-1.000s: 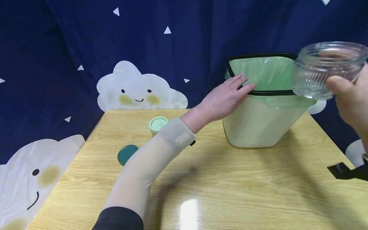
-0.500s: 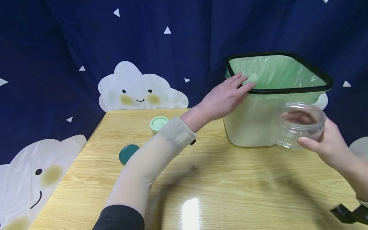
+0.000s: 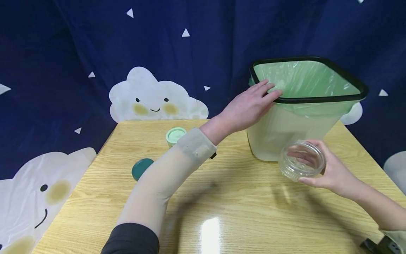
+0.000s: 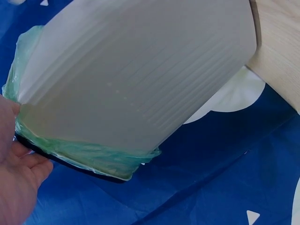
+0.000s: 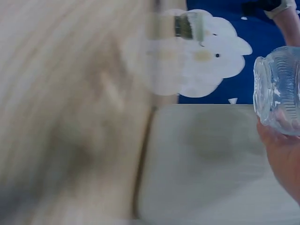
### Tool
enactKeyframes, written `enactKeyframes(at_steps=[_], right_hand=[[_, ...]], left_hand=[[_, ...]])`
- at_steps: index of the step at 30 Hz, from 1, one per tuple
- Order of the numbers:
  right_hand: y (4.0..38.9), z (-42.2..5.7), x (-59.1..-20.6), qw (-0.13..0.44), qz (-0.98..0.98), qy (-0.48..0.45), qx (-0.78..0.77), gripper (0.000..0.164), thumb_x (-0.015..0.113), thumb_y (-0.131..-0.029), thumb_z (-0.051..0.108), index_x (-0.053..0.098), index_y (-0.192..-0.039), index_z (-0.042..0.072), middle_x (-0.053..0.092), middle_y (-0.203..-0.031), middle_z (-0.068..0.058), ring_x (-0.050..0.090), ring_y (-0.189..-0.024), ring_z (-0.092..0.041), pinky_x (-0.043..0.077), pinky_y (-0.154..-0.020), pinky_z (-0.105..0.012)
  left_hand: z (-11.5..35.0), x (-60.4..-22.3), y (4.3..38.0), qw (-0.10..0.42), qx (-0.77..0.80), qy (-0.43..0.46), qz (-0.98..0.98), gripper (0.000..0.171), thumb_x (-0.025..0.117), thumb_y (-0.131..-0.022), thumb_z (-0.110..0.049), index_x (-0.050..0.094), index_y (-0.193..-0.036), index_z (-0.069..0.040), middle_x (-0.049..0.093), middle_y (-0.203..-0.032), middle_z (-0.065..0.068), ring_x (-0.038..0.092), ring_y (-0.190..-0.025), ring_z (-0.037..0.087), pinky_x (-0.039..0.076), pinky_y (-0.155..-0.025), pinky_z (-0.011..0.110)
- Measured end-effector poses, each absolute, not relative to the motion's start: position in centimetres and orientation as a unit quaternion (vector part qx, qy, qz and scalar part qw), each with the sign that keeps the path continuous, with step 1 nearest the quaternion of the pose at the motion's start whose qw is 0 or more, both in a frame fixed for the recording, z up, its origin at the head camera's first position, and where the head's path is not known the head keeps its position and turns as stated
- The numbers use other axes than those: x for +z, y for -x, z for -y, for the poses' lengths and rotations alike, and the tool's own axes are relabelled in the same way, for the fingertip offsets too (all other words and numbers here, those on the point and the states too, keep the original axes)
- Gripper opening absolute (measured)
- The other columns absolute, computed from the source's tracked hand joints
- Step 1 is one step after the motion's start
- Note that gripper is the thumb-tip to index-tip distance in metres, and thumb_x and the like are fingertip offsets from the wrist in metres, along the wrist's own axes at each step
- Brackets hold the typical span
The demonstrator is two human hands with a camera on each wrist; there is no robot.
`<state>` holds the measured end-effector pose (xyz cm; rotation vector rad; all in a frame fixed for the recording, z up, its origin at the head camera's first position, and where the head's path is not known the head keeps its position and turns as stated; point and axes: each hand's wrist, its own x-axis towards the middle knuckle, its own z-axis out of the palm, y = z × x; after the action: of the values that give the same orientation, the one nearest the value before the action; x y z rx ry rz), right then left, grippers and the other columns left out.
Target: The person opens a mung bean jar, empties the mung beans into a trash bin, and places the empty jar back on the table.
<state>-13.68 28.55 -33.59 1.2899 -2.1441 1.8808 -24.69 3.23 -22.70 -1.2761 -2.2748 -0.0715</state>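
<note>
We see the right hand (image 3: 333, 173) pinching a clear glass jar (image 3: 302, 160) from its right side, the thumb along the near wall and the other fingers around the far wall, so the jar sits directly between thumb and fingers with its mouth turned up toward us. The jar looks to be held just off the bench (image 3: 241, 204), its shadow nearer to us than the fingers, though we cannot tell exactly how close its base is to the wood. Just beyond those fingers stands a pale bin (image 3: 279, 130); we cannot tell whether the glass touches its wall. The left hand (image 3: 248, 106) holds the bin's near-left corner, its fingers hooked over the black rim (image 3: 320, 100) on top of the green liner (image 3: 304, 77). Well to the left of those fingers, and nearer to us, are a small light green tub (image 3: 176, 135) and, further out, a dark teal disc (image 3: 141, 169) on the bench. To handle this well, in our judgement, the right fingers want a firm, even pinch low on the ribbed wall, since smooth glass may slip, with the mouth level and the base lowered gently so it does not knock. We would leave a little room between glass and bin, and let the left fingers steady the rim lightly, without dragging the liner inward or tipping the bin toward the jar.
</note>
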Motion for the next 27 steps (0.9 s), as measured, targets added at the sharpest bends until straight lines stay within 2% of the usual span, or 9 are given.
enactKeyframes(at_steps=[6, 10, 13, 17, 19, 22, 27], right_hand=[[13.6, -28.8, -35.8, 0.068, 0.802, -0.339, 0.486, 0.088, 0.081, -0.058, -0.02, 0.037, -0.133, -0.007, 0.06, -0.125, 0.002, 0.057, -0.111, -0.007, 0.044, -0.086, -0.015], [13.6, -29.0, -37.5, 0.019, 0.803, -0.328, 0.498, 0.086, 0.08, -0.063, -0.019, 0.034, -0.135, -0.006, 0.056, -0.129, 0.007, 0.055, -0.113, -0.003, 0.047, -0.085, -0.015], [13.6, -29.1, -38.8, -0.001, 0.812, -0.321, 0.487, 0.085, 0.082, -0.065, -0.014, 0.034, -0.134, -0.006, 0.057, -0.128, 0.002, 0.053, -0.114, 0.002, 0.045, -0.088, -0.013], [13.4, -29.2, -39.8, 0.021, 0.872, -0.285, 0.397, 0.091, 0.092, -0.059, 0.006, 0.038, -0.132, -0.001, 0.06, -0.117, -0.013, 0.053, -0.106, 0.001, 0.04, -0.085, -0.01], [13.5, -29.1, -40.1, 0.028, 0.889, -0.27, 0.368, 0.093, 0.095, -0.056, 0.013, 0.041, -0.132, 0.002, 0.06, -0.116, -0.016, 0.052, -0.105, -0.002, 0.04, -0.084, -0.012], [13.6, -29.1, -40.5, 0.024, 0.891, -0.269, 0.364, 0.093, 0.096, -0.055, 0.016, 0.043, -0.131, 0.003, 0.06, -0.116, -0.017, 0.054, -0.104, -0.008, 0.041, -0.083, -0.014], [13.8, -29.2, -40.9, 0.011, 0.881, -0.274, 0.386, 0.09, 0.095, -0.057, 0.014, 0.043, -0.13, 0.002, 0.063, -0.114, -0.018, 0.056, -0.105, -0.007, 0.038, -0.086, -0.009]], left_hand=[[-3.2, -22.6, 24.7, 0.263, -0.025, 0.471, 0.842, 0.037, 0.04, -0.106, -0.019, 0.051, -0.14, -0.01, 0.049, -0.139, 0.013, 0.037, -0.137, 0.028, 0.012, -0.114, 0.024], [-3.2, -22.6, 24.6, 0.264, -0.01, 0.465, 0.845, 0.038, 0.037, -0.106, -0.02, 0.049, -0.141, -0.012, 0.048, -0.14, 0.011, 0.036, -0.138, 0.027, 0.012, -0.114, 0.024], [-3.3, -22.6, 24.6, 0.265, 0.009, 0.459, 0.848, 0.038, 0.034, -0.107, -0.022, 0.047, -0.142, -0.015, 0.047, -0.142, 0.009, 0.035, -0.139, 0.026, 0.012, -0.114, 0.024], [-3.3, -22.6, 24.5, 0.267, 0.017, 0.455, 0.849, 0.038, 0.033, -0.106, -0.022, 0.047, -0.142, -0.016, 0.047, -0.142, 0.008, 0.034, -0.139, 0.025, 0.012, -0.114, 0.024], [-3.3, -22.6, 24.5, 0.266, 0.011, 0.457, 0.849, 0.038, 0.034, -0.106, -0.022, 0.047, -0.142, -0.015, 0.047, -0.142, 0.009, 0.035, -0.139, 0.025, 0.012, -0.114, 0.024], [-3.3, -22.6, 24.6, 0.264, -0.005, 0.462, 0.847, 0.038, 0.036, -0.106, -0.021, 0.049, -0.141, -0.013, 0.048, -0.141, 0.011, 0.035, -0.138, 0.026, 0.012, -0.114, 0.024], [-3.1, -22.6, 24.5, 0.266, -0.008, 0.464, 0.845, 0.038, 0.036, -0.106, -0.02, 0.049, -0.141, -0.012, 0.048, -0.141, 0.011, 0.036, -0.138, 0.027, 0.011, -0.114, 0.023]])
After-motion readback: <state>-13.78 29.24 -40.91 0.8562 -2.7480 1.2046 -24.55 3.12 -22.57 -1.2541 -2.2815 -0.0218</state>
